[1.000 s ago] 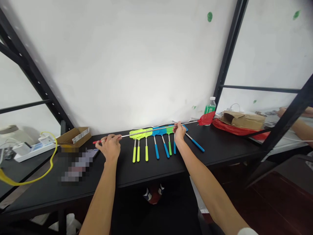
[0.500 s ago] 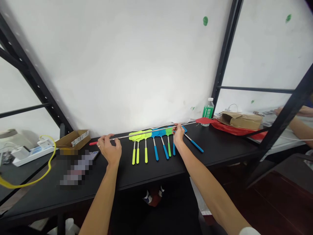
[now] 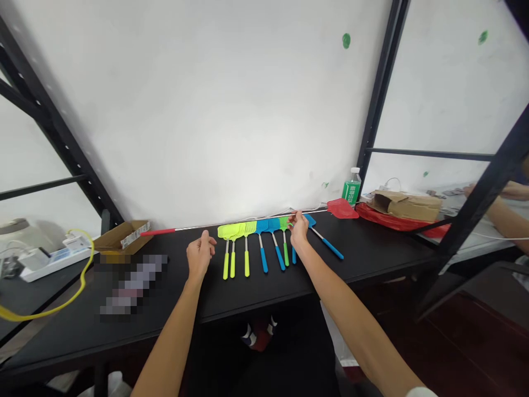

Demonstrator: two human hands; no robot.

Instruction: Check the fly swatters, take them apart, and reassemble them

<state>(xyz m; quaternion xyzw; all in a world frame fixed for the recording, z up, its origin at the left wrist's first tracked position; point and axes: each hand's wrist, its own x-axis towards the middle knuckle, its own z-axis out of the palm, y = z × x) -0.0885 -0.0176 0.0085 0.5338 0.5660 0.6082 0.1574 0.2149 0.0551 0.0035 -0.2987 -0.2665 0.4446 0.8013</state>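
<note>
A long red fly swatter (image 3: 343, 208) with a drawn-out metal rod lies along the back of the table by the wall, its red grip (image 3: 159, 232) at the left end. My right hand (image 3: 298, 229) has its fingertips closed around the rod near the swatter's head end. Below the grip end, apart from it, my left hand (image 3: 199, 253) hovers with fingers loosely bent and nothing in them. Between my hands lie several shorter swatters in a row: yellow (image 3: 247, 263), blue (image 3: 264, 260) and a green one (image 3: 286, 255). Another blue swatter (image 3: 332, 248) slants right of my right hand, which partly covers one blue handle.
A green-labelled bottle (image 3: 351, 188) stands at the back right, beside red plastic (image 3: 380, 216) and a cardboard box (image 3: 407, 204). At left are an open carton (image 3: 119, 234), a blurred patch, a yellow cable (image 3: 85, 275) and a power strip (image 3: 55, 263). Another person's arm (image 3: 510, 218) shows far right.
My left hand has let go of the red swatter and drawn right and toward me. The swatter's grip end has shifted left and back; its head now shows its broad face.
</note>
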